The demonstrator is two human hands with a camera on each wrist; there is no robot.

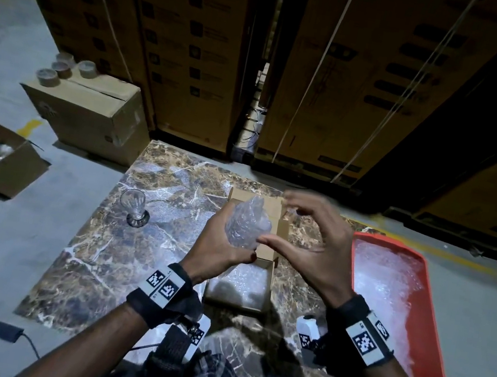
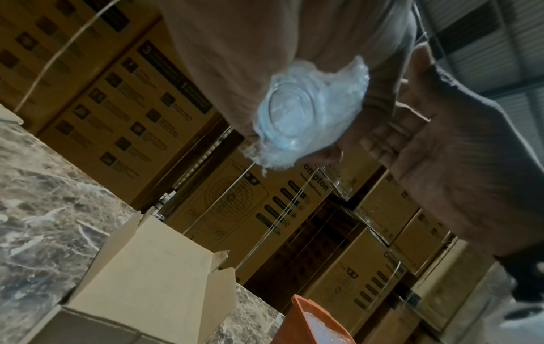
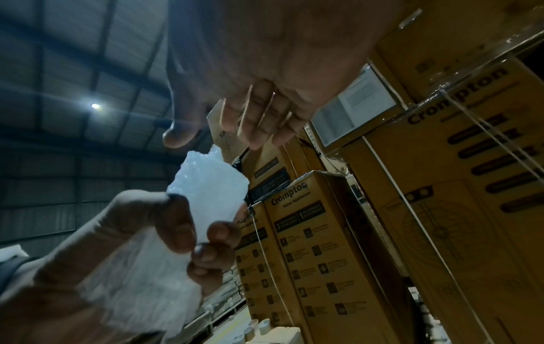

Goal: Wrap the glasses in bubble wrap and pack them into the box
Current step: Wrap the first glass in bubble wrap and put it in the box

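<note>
My left hand [image 1: 224, 244] grips a glass wrapped in bubble wrap [image 1: 247, 224], held upright above the small open cardboard box [image 1: 271, 278]. The left wrist view shows the wrapped glass [image 2: 306, 116] from its round base end. My right hand [image 1: 306, 231] hovers just right of the bundle with its fingers spread and loosely bent, holding nothing. From the right wrist, the wrap's crumpled top [image 3: 206, 186] sits just below my right fingers [image 3: 256, 125]. A bare glass [image 1: 134, 208] stands on the marble table [image 1: 95, 261] to the left. Bubble wrap lies inside the box.
A red tray [image 1: 429, 363] with bubble wrap sits at the table's right edge. On the floor to the left are an open carton of glasses [image 1: 22, 165] and a shut carton [image 1: 87, 113] with tape rolls [image 1: 62, 69] on it. Tall strapped cartons [image 1: 344, 72] stand behind the table.
</note>
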